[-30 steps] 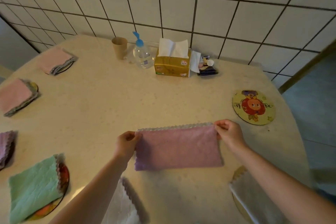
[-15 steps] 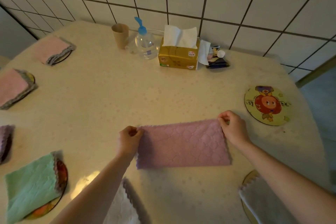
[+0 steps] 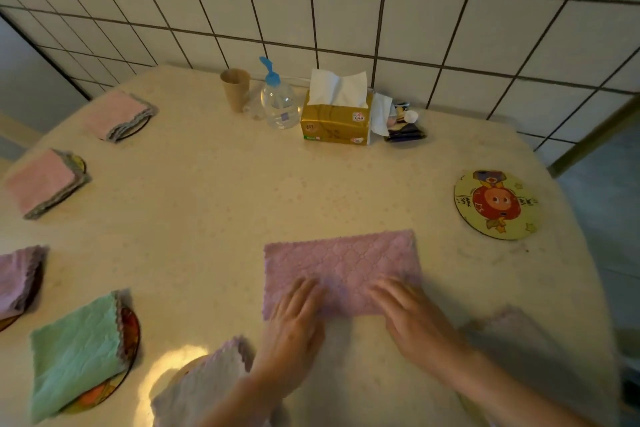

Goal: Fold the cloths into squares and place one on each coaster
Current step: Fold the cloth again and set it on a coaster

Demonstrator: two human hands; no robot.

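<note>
Cloth (image 3: 341, 263) — lilac, quilted, scalloped edge, folded once into a long rectangle. It lay flat on the counter (image 3: 214, 204), in front of the tissue box (image 3: 336, 123) and well toward the person. Judged light, soft and limp: it would sag if lifted by one corner and take a crease only when pressed. The pile looked grippy, not slippery. Nothing fragile.

Left hand (image 3: 294, 315) — flat on the cloth's near-left part, fingers fairly straight and spread, pressing down; motion blur hid the fingertips.

Right hand (image 3: 405, 312) — likewise flat on the near-right part, fingers extended, pressing; nothing pinched in either hand.

Hold, as a judgement: the two corners of one short end, pinched between thumb and forefinger, then carried across to the other short end to make the square — the free hand pinning the middle so the layers did not slide.

Coaster (image 3: 497, 204) — round, cartoon print, bare, right of the tissue box and nearer the person; the likely destination.

Other cloths, left of the tissue box: two pink squares (image 3: 117, 111) (image 3: 41, 180), one more lilac (image 3: 19, 279), one green (image 3: 76, 354) — the pinks and the green showed a coaster edge beneath. Pale cloths lay blurred near the person's arms.

Cup (image 3: 235, 88) and bottle (image 3: 278, 100) stood just left of the tissue box.
</note>
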